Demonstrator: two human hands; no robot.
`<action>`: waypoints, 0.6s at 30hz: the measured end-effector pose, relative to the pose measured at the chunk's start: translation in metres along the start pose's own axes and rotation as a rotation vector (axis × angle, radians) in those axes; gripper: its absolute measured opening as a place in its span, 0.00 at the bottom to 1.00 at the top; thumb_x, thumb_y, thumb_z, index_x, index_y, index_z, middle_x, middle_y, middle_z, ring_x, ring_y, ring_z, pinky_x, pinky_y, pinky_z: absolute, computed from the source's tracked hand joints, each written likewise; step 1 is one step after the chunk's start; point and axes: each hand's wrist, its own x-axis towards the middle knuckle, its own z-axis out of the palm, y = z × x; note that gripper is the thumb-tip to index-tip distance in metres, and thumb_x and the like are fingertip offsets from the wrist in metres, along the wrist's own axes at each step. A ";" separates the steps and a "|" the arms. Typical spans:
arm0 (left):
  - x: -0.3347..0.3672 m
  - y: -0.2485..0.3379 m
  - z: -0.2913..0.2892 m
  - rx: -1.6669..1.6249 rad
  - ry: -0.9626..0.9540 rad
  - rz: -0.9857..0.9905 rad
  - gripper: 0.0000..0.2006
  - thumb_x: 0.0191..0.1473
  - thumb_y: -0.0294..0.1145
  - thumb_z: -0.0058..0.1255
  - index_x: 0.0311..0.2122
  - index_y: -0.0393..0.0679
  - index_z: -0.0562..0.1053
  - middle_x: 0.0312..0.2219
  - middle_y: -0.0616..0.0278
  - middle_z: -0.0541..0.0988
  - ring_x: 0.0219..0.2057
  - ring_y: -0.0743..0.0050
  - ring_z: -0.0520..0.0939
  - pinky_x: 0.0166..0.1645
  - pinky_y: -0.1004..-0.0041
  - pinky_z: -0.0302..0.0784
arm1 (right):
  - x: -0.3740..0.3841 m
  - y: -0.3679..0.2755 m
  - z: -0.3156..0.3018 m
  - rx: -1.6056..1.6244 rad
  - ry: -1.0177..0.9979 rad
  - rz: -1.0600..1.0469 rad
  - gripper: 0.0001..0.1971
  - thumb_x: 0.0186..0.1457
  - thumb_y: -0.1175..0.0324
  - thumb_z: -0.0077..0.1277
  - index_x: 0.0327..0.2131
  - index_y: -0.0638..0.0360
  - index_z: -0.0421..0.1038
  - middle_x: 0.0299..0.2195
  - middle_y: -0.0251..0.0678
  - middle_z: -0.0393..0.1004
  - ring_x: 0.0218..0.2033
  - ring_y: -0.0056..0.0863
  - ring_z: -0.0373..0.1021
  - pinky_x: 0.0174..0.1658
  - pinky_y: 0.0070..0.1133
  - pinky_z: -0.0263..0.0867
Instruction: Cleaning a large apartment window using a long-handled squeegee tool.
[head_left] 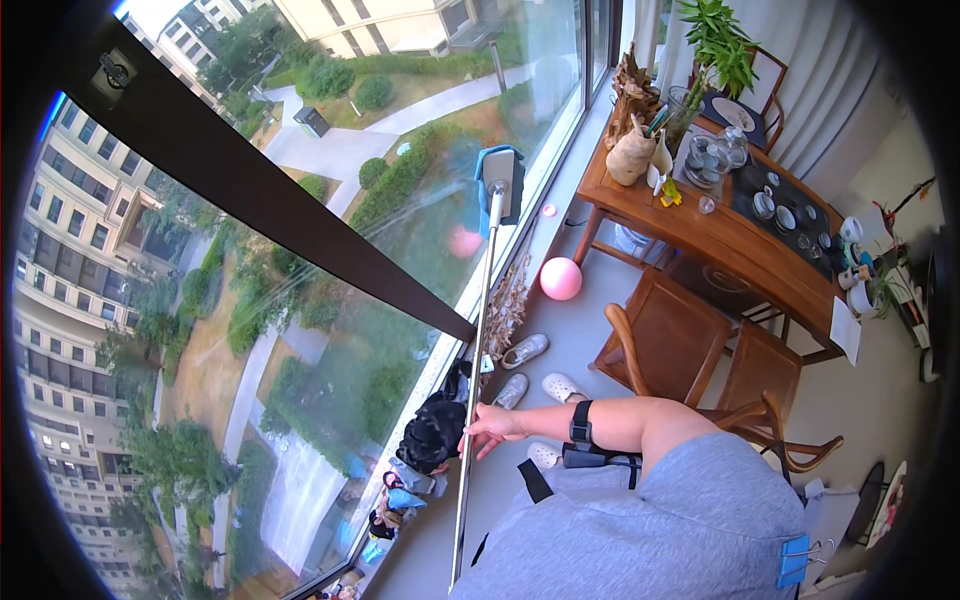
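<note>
My right hand comes in from the right, its fingers closed round the pole of a long-handled flat mop. The thin metal pole slants up from the lower edge to a flat head with a blue cloth pad. That pad lies against the large window pane, near its right-hand frame. Black straps and a small dark device circle my right forearm. No part of my left hand shows. The pole's lower end runs down beside my grey shirt.
A dark window bar crosses the glass. Along the sill lie a black bundle and several small toys. Shoes and a pink ball are on the floor. At right stand a wooden tea table with glassware and wooden chairs.
</note>
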 end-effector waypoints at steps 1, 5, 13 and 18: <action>-0.001 0.001 0.002 -0.005 -0.015 0.005 0.21 0.50 0.50 0.53 0.32 0.38 0.77 0.22 0.51 0.76 0.26 0.58 0.77 0.32 0.64 0.70 | -0.002 0.001 -0.003 -0.020 0.000 0.022 0.08 0.62 0.68 0.41 0.41 0.62 0.57 0.39 0.46 0.76 0.40 0.38 0.76 0.37 0.31 0.76; 0.006 0.015 0.007 -0.019 -0.062 0.028 0.20 0.51 0.50 0.53 0.30 0.38 0.76 0.20 0.54 0.75 0.24 0.63 0.75 0.30 0.65 0.68 | -0.010 -0.017 -0.024 -0.136 0.085 0.016 0.09 0.62 0.69 0.40 0.40 0.59 0.53 0.37 0.45 0.77 0.39 0.35 0.76 0.38 0.27 0.73; 0.053 0.097 0.010 -0.009 -0.147 0.065 0.21 0.52 0.49 0.52 0.25 0.37 0.75 0.15 0.60 0.72 0.20 0.72 0.72 0.26 0.69 0.65 | 0.023 -0.079 -0.088 -0.083 0.150 -0.094 0.08 0.61 0.69 0.41 0.35 0.62 0.70 0.32 0.41 0.78 0.35 0.31 0.77 0.32 0.21 0.71; 0.093 0.168 0.018 -0.002 -0.204 0.072 0.22 0.53 0.48 0.51 0.22 0.36 0.75 0.12 0.64 0.70 0.17 0.78 0.70 0.23 0.72 0.63 | 0.015 -0.156 -0.159 -0.085 0.304 -0.126 0.11 0.57 0.68 0.43 0.32 0.64 0.73 0.30 0.43 0.79 0.29 0.28 0.77 0.31 0.21 0.71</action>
